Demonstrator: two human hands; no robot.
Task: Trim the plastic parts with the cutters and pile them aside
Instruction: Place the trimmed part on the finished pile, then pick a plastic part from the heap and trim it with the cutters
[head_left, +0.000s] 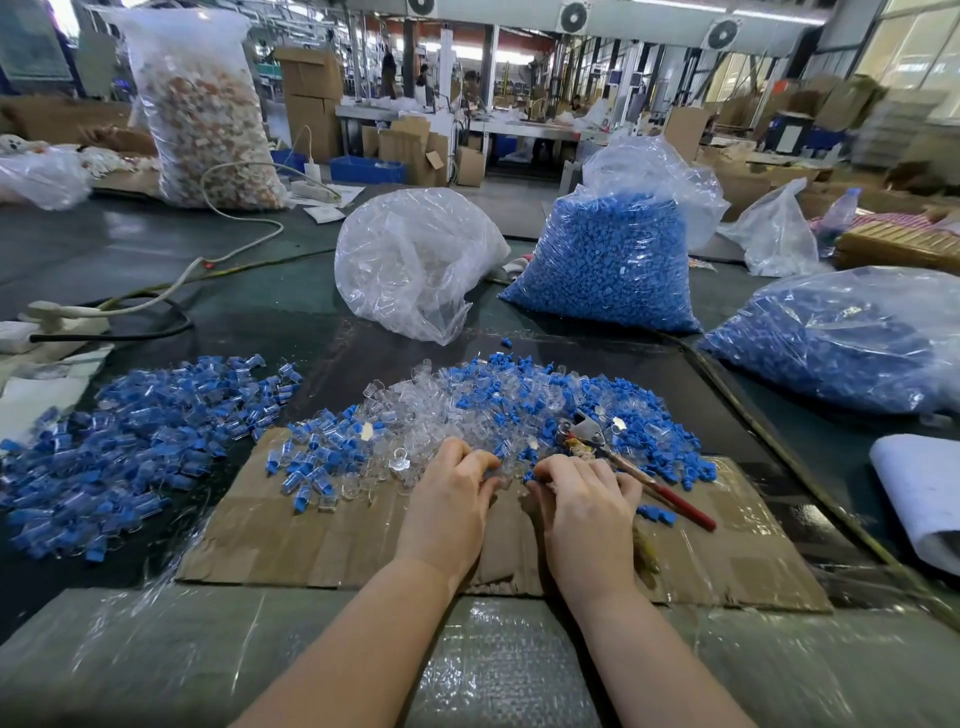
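Two hands worked at the near edge of a mixed heap of clear and blue plastic parts (498, 410) on a flat brown cardboard sheet (311, 540). Left hand (451, 493) and right hand (582, 499) each pinched a small part. Red-handled metal cutters (631, 467) lay unheld just right of the right hand. A large side pile of blue-and-clear parts (135, 447) covered the surface's left; much of the heap apparently remained.

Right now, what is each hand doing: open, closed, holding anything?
Left hand: fingers curled, pinching a clear plastic part.
Right hand: fingers curled, pinching a small blue part; the cutters lie beside it, not held.
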